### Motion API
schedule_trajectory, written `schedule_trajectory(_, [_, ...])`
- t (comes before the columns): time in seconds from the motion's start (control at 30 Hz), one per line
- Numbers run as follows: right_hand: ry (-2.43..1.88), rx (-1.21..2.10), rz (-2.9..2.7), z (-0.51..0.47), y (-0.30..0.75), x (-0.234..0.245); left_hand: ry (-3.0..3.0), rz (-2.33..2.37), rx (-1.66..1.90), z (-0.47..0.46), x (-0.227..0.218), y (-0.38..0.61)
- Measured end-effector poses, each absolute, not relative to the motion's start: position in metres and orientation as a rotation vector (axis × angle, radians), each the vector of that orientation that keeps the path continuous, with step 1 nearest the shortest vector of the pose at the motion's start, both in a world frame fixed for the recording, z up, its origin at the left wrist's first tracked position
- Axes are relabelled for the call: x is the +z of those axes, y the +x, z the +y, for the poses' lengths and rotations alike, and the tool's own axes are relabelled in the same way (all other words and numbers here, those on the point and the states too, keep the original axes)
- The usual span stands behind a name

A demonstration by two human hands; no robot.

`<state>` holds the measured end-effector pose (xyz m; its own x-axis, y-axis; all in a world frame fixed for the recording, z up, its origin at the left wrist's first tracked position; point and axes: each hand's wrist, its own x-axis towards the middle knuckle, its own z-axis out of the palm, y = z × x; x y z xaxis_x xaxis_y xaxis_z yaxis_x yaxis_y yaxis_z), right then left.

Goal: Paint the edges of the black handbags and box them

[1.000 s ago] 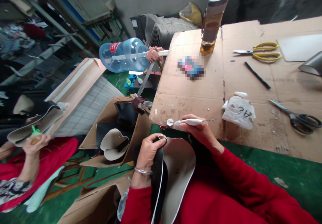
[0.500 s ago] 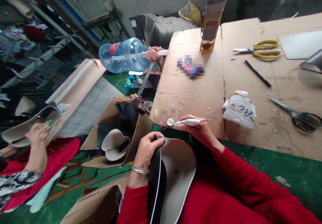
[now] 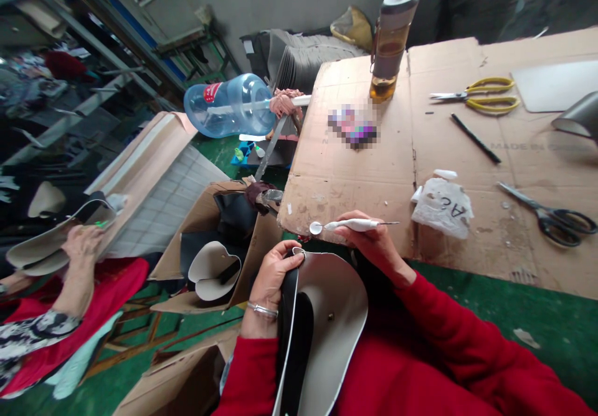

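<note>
My left hand (image 3: pixel 273 278) grips the top edge of a folded leather piece (image 3: pixel 327 316), black outside and grey inside, which rests on my lap. My right hand (image 3: pixel 374 245) is closed around a white-handled awl (image 3: pixel 350 224), held level at the near edge of the cardboard-covered table (image 3: pixel 355 173), its metal tip pointing right. Both sleeves are red.
On the cardboard lie a crumpled plastic bag (image 3: pixel 441 206), black scissors (image 3: pixel 551 217), yellow scissors (image 3: pixel 486 92), a black pen (image 3: pixel 474 137) and a bottle (image 3: pixel 390 42). A cardboard box (image 3: pixel 219 248) of leather pieces stands left. Another person's hand (image 3: pixel 81 245) works at far left.
My hands have hardly moved; the leather piece shifted slightly in my lap. The other person's hand at left lowered onto the piece it holds.
</note>
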<state>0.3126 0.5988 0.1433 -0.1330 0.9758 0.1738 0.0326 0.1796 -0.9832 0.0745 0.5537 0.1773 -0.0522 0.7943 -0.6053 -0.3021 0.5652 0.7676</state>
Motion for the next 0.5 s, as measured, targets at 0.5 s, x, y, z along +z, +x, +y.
schedule_trajectory(0.5, [-0.908, 1.509, -1.179, 0.576, 0.293, 0.174, 0.485, 1.308, 1.023, 0.537, 0.191, 0.061])
